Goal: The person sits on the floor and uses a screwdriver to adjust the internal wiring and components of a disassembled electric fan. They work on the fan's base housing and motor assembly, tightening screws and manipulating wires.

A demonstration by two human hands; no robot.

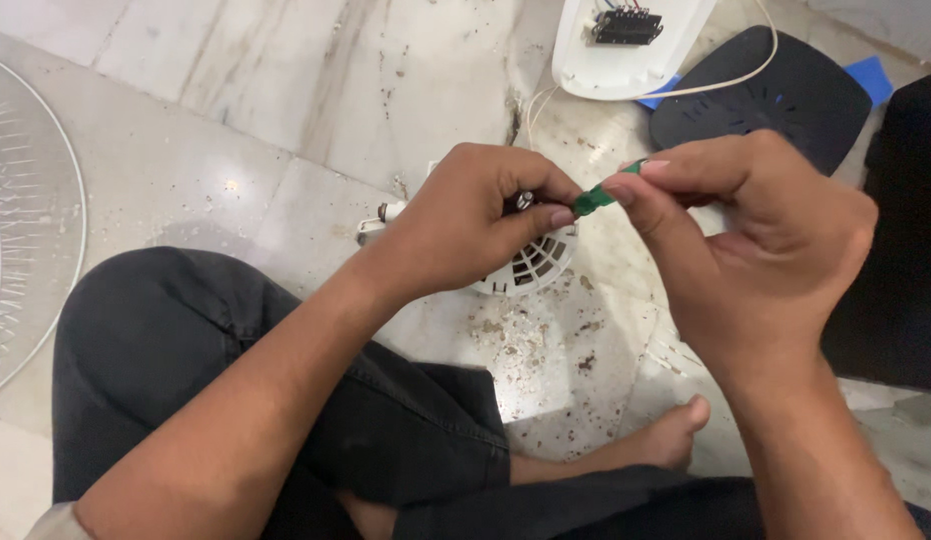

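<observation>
My left hand (466, 225) is closed around a white vented fan motor housing (531, 265), holding it above the marble floor; a small metal part shows between its fingers. My right hand (756, 240) pinches a slim green-handled screwdriver (601, 195) between thumb and fingers. The tool's tip points into the housing, right beside my left thumb. Most of the housing is hidden behind my left hand.
I sit cross-legged in dark trousers (236, 370), one bare foot (676, 435) showing. A white fan body with a circuit board (626, 45) and white cable lies ahead, beside a dark round base plate (776, 95). A wire fan guard (26, 220) lies at left. Dirt specks litter the floor (546, 350).
</observation>
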